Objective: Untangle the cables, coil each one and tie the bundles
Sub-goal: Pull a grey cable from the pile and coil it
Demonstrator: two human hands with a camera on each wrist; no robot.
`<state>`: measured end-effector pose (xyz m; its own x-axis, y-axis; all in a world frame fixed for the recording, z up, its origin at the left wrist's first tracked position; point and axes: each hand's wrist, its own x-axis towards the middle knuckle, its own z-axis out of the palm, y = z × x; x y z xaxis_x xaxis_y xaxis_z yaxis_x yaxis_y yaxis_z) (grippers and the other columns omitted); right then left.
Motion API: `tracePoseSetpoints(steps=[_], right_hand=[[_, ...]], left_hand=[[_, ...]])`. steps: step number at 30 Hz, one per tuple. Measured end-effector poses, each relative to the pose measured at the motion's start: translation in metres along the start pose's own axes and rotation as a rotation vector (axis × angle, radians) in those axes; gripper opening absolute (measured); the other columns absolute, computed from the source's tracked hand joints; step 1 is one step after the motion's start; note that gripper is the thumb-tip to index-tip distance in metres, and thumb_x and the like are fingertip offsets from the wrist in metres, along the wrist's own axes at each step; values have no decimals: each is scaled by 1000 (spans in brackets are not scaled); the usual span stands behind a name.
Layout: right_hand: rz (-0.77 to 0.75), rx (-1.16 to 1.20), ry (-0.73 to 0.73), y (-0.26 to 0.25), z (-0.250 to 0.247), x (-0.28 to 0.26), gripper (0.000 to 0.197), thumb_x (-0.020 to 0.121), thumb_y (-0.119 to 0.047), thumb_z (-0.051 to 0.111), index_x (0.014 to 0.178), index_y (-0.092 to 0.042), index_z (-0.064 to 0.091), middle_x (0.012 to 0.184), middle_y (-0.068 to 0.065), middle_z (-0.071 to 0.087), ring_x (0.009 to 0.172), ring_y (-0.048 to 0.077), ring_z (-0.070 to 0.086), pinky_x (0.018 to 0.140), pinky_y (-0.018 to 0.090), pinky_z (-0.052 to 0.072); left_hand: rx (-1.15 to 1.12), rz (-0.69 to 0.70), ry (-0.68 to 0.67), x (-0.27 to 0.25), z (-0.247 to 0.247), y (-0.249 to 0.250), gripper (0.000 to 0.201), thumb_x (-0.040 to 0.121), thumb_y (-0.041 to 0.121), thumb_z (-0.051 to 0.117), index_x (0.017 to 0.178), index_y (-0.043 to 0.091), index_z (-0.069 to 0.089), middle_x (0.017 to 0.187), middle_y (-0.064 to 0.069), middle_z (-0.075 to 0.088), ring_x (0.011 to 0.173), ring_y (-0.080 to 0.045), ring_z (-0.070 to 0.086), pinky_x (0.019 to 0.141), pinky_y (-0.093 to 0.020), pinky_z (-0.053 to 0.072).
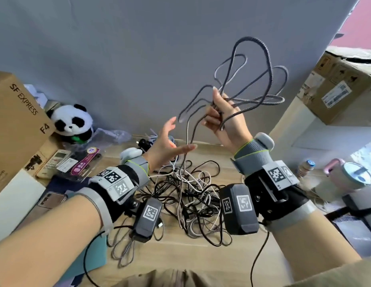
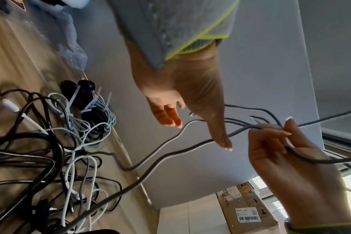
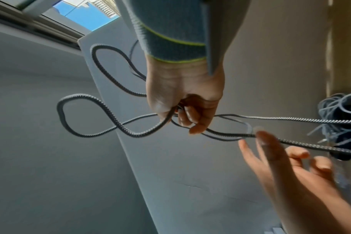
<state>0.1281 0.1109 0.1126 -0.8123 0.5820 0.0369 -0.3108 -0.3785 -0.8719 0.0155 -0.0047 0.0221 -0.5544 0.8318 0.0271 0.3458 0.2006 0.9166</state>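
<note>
My right hand (image 1: 218,110) is raised above the table and grips a grey braided cable (image 1: 271,71). Its loose loops stand up and to the right of the fist. The grip shows in the right wrist view too, where my right hand (image 3: 188,117) has its fingers curled round the cable (image 3: 59,107). Two strands (image 2: 160,161) hang from it down into the tangle of black, white and grey cables (image 1: 190,195) on the wooden table. My left hand (image 1: 172,139) is open with its fingers spread beside those strands. It holds nothing, and its thumb tip (image 2: 225,144) lies close to one strand.
Tied light-blue and black cable bundles (image 2: 94,114) lie at the table's back edge. A looped grey cable (image 1: 124,249) lies front left. An SF Express box (image 1: 14,121), a toy panda (image 1: 73,121) and a phone (image 1: 52,200) crowd the left. On the right are a cardboard box (image 1: 342,85) and a tumbler (image 1: 358,175).
</note>
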Motion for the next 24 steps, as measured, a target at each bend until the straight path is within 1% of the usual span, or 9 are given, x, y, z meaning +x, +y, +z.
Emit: tracePoseSetpoints(steps=[2,4,5,7,10,14,17,20,24], right_hand=[[-51,53,14,-7,4,1,32,99,-25,47,69,-24,35,50,-7,28,37,4,26,49,21,40],[-90,95,19,-15,6,3,33,100,-25,45,69,-22,34,51,-6,29,38,4,26,50,21,44],[-108,106,21,-19,6,3,34,100,-25,44,68,-22,34,51,-6,29,38,5,27,50,21,47],[-142,121,28,-25,5,4,34,101,-26,44,68,-22,34,50,-5,30,37,5,27,49,23,49],[-165,114,75,-27,-3,4,35,100,-27,46,68,-22,33,50,-5,31,38,5,28,48,22,48],[-148,-42,203,-7,-21,15,24,100,-22,46,77,-20,40,54,-4,56,41,8,48,43,21,46],[60,-342,251,28,-31,16,18,101,-26,45,85,-17,48,78,-2,71,46,9,63,38,18,45],[280,-520,154,57,-33,-1,23,99,-33,49,101,-11,55,104,8,67,55,15,68,44,24,50],[374,-474,-75,69,-24,-17,34,97,-44,45,105,-17,62,88,4,73,66,15,67,53,22,48]], left_hand=[[32,-66,-70,-1,1,-1,69,79,36,71,137,22,36,139,-7,45,99,-30,62,68,-26,48],[108,-159,-264,-2,2,-9,18,94,27,55,108,16,56,114,-9,61,55,-17,61,48,-18,41],[128,-217,-360,-5,3,-12,22,99,28,45,98,12,60,106,-10,63,44,-10,53,42,-16,39],[96,-393,-481,-12,5,-24,41,102,33,32,88,6,60,96,-8,61,50,-11,54,46,-17,46],[-87,-529,-413,-20,6,-34,47,103,34,28,74,6,51,70,-10,65,53,-18,60,56,-24,52],[-333,-426,-188,-12,-4,-18,43,103,31,30,68,9,43,49,-8,59,49,-22,66,44,-21,50],[-568,-330,-47,-1,-16,9,41,103,31,31,69,10,42,48,-8,60,48,-22,65,46,-24,54],[-649,-240,-52,7,-22,31,39,103,30,30,71,10,40,52,-10,62,52,-22,66,51,-27,57],[-624,-171,-3,12,-24,41,39,103,31,31,71,11,40,56,-9,63,54,-21,65,55,-27,58]])
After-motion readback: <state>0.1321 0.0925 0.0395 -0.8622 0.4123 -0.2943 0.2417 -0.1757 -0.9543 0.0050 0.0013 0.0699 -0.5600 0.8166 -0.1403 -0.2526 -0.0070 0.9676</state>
